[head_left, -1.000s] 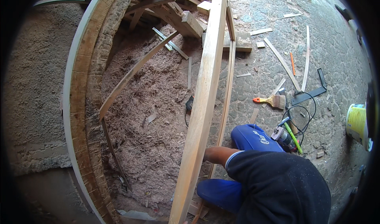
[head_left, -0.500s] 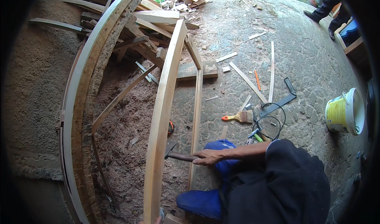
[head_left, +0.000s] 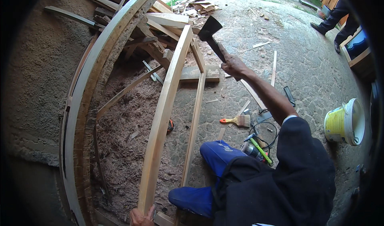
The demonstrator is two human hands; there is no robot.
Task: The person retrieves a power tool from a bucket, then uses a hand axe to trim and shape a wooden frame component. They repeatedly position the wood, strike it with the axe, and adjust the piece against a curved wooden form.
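Observation:
My right hand [head_left: 233,66] is raised, closed on the handle of an axe-like tool, whose dark broad blade [head_left: 210,28] is held up over the ground beyond a wooden frame. At the bottom of the picture my left hand [head_left: 142,215] grips the near end of the frame's long pale beam [head_left: 165,112]. A thinner rail [head_left: 194,126] runs alongside it. My blue-trousered knees are bent on the ground beside the frame. An orange-and-black object [head_left: 170,125] lies partly hidden behind the beam.
A curved timber [head_left: 88,114] stands along the rough wall at left, with piled boards [head_left: 168,19] behind. A brush [head_left: 236,120], power tool [head_left: 250,150], cable, strips and yellow bucket [head_left: 338,122] lie rightward. Shavings cover ground inside. Another person's legs [head_left: 336,18] are at upper right.
My right hand has risen from low beside the beam, lifting the tool upward. My left hand now shows more at the beam's near end. The view has shifted to take in more background.

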